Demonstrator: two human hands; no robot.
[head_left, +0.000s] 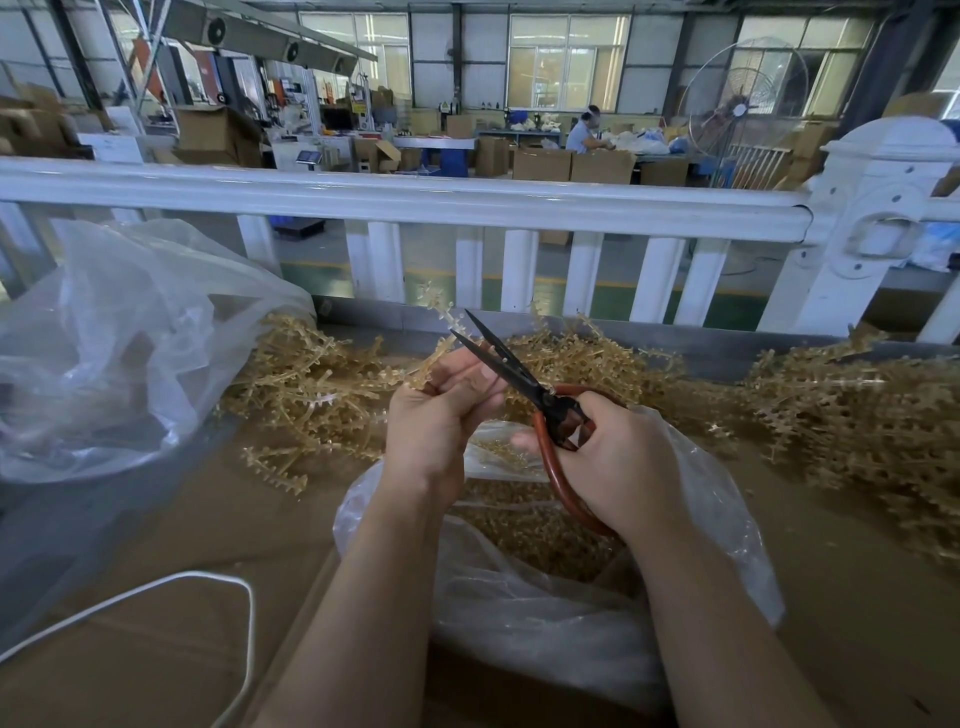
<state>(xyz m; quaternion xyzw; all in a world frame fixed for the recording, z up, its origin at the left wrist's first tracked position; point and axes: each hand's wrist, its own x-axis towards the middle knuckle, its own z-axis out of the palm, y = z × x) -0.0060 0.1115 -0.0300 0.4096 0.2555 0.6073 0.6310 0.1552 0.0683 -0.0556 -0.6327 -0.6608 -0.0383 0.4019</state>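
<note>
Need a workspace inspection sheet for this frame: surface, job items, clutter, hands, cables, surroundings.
Surface: brown cardboard-covered bench.
Job's things: scissors, blades open at a tan plastic strip; open bag below holds cut pieces.
Clutter: strip piles behind and at right; clear bag at left.
Grippers: left hand pinches the strip; right hand grips the scissors' red handle.
Cables: white cord looped at lower left.
Surroundings: white railing; beyond it boxes, a fan, a seated person.
</note>
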